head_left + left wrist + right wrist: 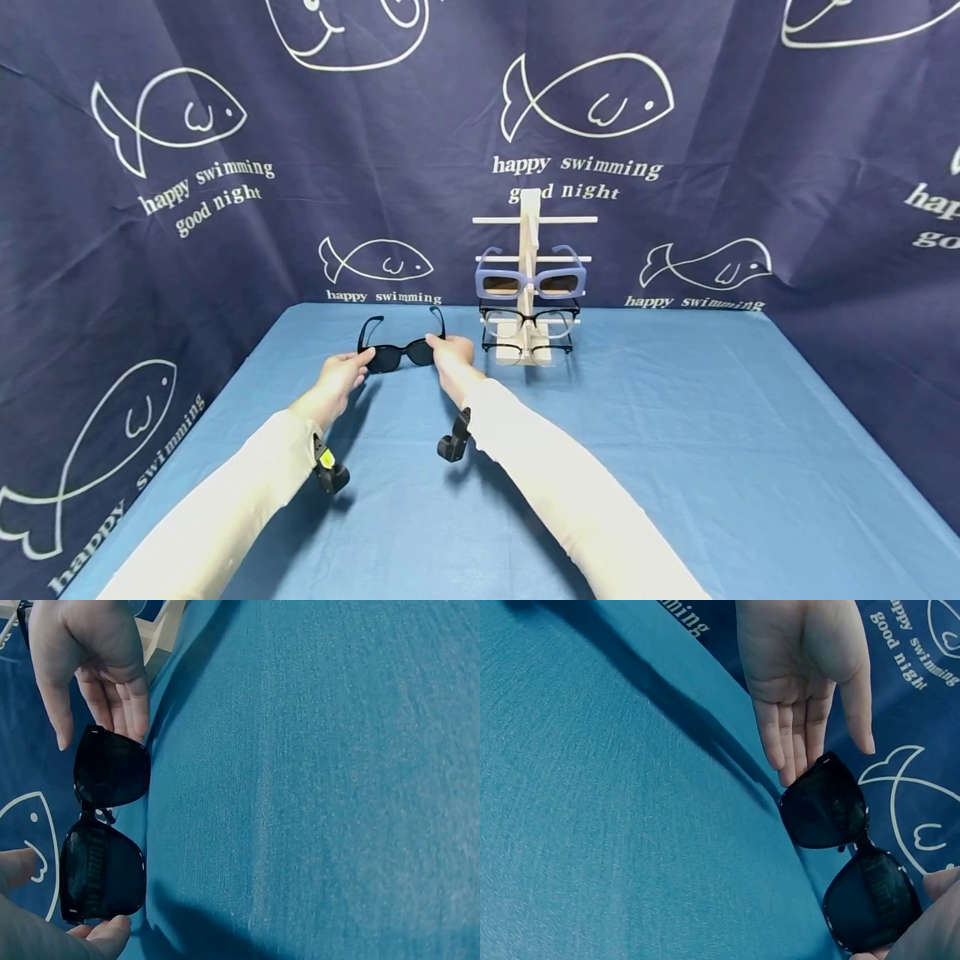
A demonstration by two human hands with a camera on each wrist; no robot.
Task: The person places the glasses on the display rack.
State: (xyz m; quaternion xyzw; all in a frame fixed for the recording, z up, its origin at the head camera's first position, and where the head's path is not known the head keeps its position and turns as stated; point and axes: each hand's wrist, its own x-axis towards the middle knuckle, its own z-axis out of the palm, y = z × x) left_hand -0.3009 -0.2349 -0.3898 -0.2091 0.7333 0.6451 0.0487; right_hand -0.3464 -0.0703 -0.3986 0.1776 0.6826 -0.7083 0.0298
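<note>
A pair of black sunglasses [405,353] is held up between two hands, dark lenses toward me and temples extending back. My left hand [339,385] grips its left end, and my right hand [453,365] grips the right end. Seen from the left wrist, the right hand [90,660] has its thumb on one side of the frame and fingers on the other; the left hand [52,922] is partly cut off at the lower corner. From the right wrist, the sunglasses [825,802] slant downward, with the left hand [802,682] at the upper end.
Right of the hands stands a pale wooden eyewear rack [529,229] with crossbars. Blue-purple sunglasses [501,284] hang above two pairs of clear-lens glasses. A blue cloth [675,450] covers the table, and a navy curtain [450,125] with fish drawings hangs behind.
</note>
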